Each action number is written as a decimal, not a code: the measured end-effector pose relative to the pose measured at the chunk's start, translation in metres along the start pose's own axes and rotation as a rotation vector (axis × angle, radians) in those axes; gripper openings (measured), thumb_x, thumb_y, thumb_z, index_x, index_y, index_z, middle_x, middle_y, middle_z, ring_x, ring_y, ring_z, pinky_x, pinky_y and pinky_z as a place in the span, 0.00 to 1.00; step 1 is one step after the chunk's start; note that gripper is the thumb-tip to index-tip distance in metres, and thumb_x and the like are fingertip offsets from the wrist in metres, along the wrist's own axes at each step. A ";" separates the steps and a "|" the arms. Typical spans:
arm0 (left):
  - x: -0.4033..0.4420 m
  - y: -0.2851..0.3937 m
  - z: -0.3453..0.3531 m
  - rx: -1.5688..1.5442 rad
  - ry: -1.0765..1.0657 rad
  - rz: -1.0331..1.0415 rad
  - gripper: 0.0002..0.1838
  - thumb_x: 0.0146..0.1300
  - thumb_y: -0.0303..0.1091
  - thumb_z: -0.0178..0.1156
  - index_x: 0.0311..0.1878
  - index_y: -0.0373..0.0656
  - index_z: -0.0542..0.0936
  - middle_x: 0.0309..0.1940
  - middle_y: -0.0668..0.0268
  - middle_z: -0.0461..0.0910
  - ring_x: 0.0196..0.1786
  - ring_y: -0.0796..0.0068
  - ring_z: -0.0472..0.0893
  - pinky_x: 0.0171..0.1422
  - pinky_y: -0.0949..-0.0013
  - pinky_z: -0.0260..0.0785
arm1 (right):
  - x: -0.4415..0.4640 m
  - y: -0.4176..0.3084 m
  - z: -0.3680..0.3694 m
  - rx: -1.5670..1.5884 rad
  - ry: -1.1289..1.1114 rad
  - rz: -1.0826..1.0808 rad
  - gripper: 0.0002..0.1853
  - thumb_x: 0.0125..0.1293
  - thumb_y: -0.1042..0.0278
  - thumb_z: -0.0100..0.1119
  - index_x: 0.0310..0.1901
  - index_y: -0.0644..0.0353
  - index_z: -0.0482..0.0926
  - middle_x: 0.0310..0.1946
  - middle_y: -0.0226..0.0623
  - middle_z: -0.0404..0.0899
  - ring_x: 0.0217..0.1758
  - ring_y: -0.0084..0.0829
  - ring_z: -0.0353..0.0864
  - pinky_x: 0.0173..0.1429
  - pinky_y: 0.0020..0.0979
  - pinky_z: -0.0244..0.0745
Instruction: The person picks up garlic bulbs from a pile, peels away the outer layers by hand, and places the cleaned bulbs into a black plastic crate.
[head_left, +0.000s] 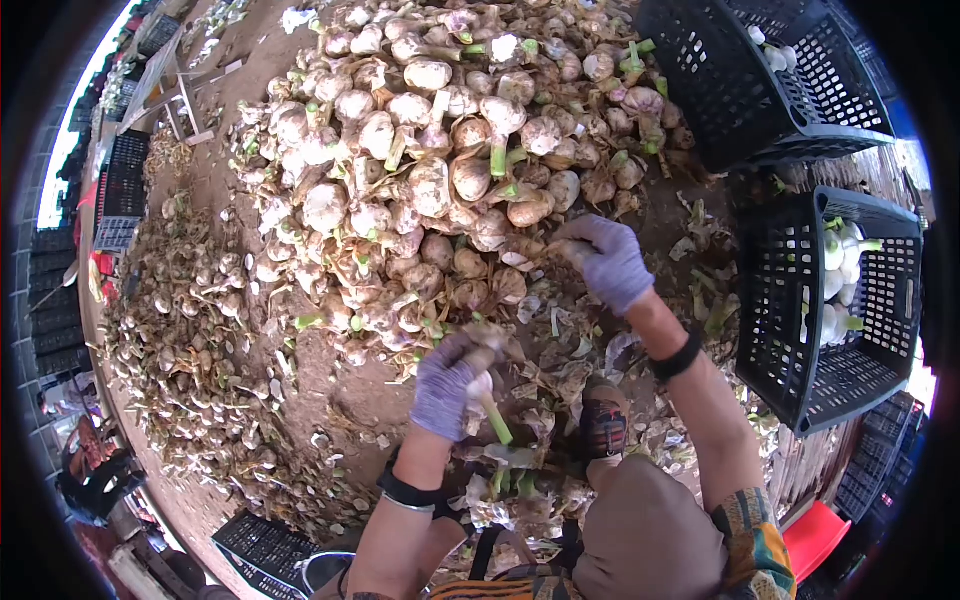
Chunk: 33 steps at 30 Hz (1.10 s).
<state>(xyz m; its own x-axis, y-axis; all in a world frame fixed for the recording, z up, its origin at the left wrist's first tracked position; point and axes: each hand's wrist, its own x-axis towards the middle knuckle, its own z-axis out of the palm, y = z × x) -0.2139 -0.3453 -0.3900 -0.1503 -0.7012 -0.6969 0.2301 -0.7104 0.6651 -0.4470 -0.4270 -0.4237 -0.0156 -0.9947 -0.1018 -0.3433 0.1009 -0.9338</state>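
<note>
My left hand [446, 388], in a thin lilac glove, is closed around a garlic bulb [481, 386] whose cut green stem points down toward my lap. Its fingertips are slightly blurred. My right hand [612, 265], gloved the same way, is at the right edge of a large heap of unpeeled garlic [430, 185]. Its fingers are bent together with something pale brown at their tips, which I cannot make out. Loose dry garlic skins [560, 345] and leaf scraps lie on the ground below both hands.
A black crate [800, 390] at right holds several clean white bulbs [840, 270]. Another black crate [740, 110] stands behind it. Smaller garlic [200, 370] is spread on the left. A red stool [815, 540] and my shoe [605, 425] are close by.
</note>
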 end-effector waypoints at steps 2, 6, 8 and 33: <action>0.008 0.006 -0.004 0.038 0.091 0.028 0.11 0.54 0.26 0.62 0.42 0.38 0.78 0.33 0.62 0.80 0.29 0.74 0.78 0.31 0.73 0.72 | -0.006 0.005 -0.011 -0.082 -0.060 -0.062 0.08 0.54 0.74 0.59 0.36 0.65 0.79 0.33 0.42 0.79 0.35 0.33 0.79 0.41 0.29 0.73; 0.004 0.012 0.009 0.057 0.031 -0.050 0.12 0.54 0.26 0.62 0.44 0.38 0.78 0.36 0.63 0.80 0.26 0.75 0.77 0.31 0.74 0.71 | -0.014 0.011 -0.004 -0.116 0.000 -0.064 0.15 0.54 0.69 0.62 0.44 0.62 0.77 0.38 0.42 0.78 0.38 0.35 0.79 0.45 0.31 0.74; 0.000 0.003 0.010 0.163 0.025 0.055 0.14 0.54 0.25 0.62 0.46 0.39 0.78 0.39 0.65 0.80 0.33 0.76 0.78 0.38 0.75 0.71 | -0.016 0.008 0.013 -0.182 -0.046 -0.102 0.18 0.55 0.67 0.62 0.48 0.60 0.75 0.40 0.42 0.77 0.41 0.36 0.79 0.48 0.33 0.74; -0.003 -0.034 0.019 0.224 -0.038 -0.032 0.24 0.52 0.32 0.67 0.52 0.40 0.74 0.37 0.67 0.77 0.37 0.77 0.76 0.43 0.74 0.70 | -0.057 0.042 -0.025 0.225 -0.131 0.415 0.28 0.49 0.71 0.64 0.54 0.68 0.71 0.43 0.46 0.80 0.45 0.34 0.79 0.51 0.31 0.73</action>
<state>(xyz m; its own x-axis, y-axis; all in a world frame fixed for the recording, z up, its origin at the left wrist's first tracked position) -0.2395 -0.3206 -0.4051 -0.1917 -0.6767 -0.7109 0.0058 -0.7251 0.6886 -0.4842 -0.3666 -0.4487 0.0155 -0.8598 -0.5104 -0.1213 0.5051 -0.8545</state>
